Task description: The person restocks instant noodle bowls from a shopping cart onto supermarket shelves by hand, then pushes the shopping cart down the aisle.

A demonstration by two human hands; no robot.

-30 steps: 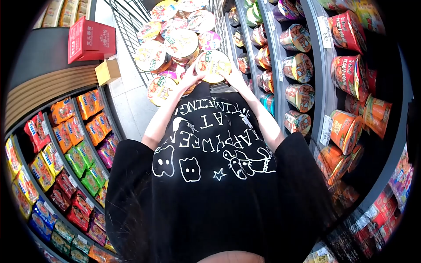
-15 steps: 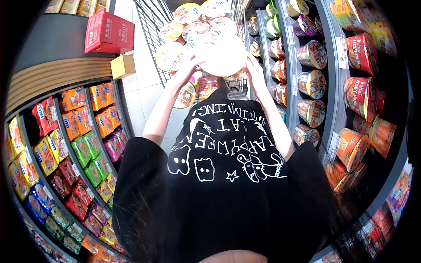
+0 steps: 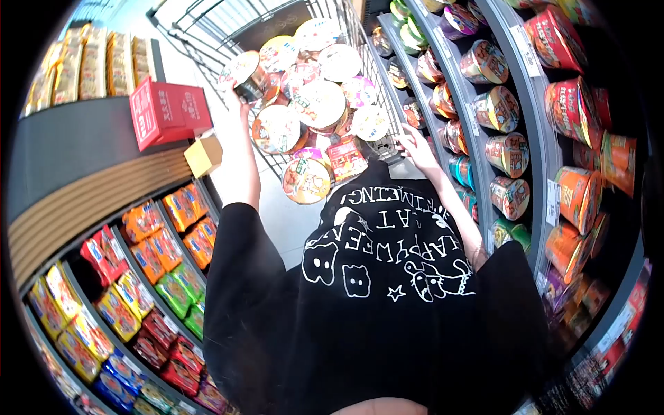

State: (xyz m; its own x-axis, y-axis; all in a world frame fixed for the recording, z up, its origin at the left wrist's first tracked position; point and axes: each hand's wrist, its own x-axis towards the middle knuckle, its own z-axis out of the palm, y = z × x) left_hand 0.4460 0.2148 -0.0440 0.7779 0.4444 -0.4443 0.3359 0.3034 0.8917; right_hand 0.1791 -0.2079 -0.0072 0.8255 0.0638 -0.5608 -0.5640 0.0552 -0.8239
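Metal cart (image 3: 268, 31) seems to keep the heaped cups (image 3: 318, 104) together, while at its left the left hand (image 3: 238, 98) grips one cup (image 3: 245, 70) by the side, likely for steadiness, and the right hand (image 3: 417, 148), fingers loosely apart, holds nothing.

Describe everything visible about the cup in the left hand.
The cup is a round, glossy instant-noodle tub with a dark printed side and a pale lid, washed out by glare; its lettering is too blurred to read. The lid looks closed. The cup appears tilted, its lid toward the picture's upper left. The left hand holds it at the left side of the cart, beside other cups; whether it touches them is unclear.
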